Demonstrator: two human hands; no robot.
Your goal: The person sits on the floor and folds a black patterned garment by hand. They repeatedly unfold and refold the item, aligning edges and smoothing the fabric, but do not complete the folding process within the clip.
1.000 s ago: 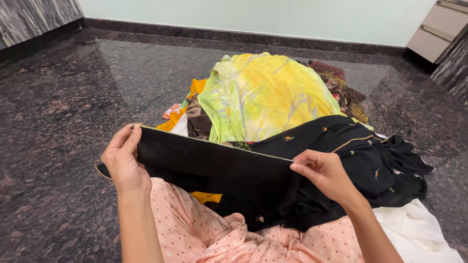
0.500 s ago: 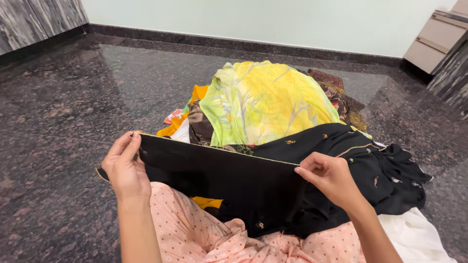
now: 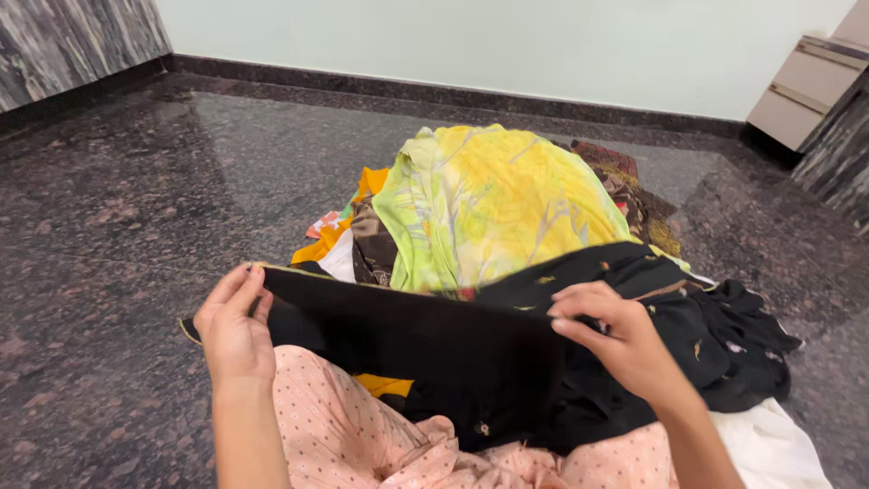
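both hands, left hand [image 3: 233,330], right hand [image 3: 615,342], pinching black garment [image 3: 425,340] (stretched taut), clothes pile [image 3: 489,204] behind

right hand [image 3: 625,349] slid leftward along black garment [image 3: 434,340], fold narrower

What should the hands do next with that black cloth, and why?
Probably bring the stretched top edge of the black cloth with gold trim down toward the lap to fold it. The left hand and right hand each grip that edge, pulled taut and flat, while the rest lies bunched to the right on the dark granite floor.
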